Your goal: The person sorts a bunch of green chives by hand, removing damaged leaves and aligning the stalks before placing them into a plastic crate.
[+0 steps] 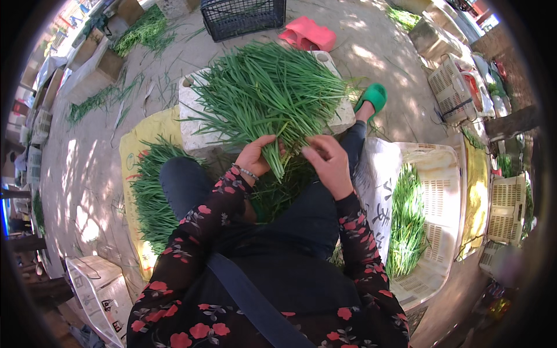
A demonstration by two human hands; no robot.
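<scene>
My left hand [256, 155] is closed around a small bunch of garlic chives [273, 157], its pale cut ends pointing down toward my lap. Close to the right side of that bunch is my right hand [328, 163], thumb and fingers bent near the yellowish stem bits; whether they pinch anything is unclear. Beyond both hands, a large heap of garlic chives [265, 87] covers much of a white foam block [191, 126]. Loose green leaves [283, 195] lie in shadow between my legs.
On my left, more chives [152, 195] rest on a yellow woven sack [130, 152]. A white plastic crate [439, 187] on my right holds chives beside a white sack [377, 174]. Ahead are a black crate [243, 19] and a pink plastic item [309, 34].
</scene>
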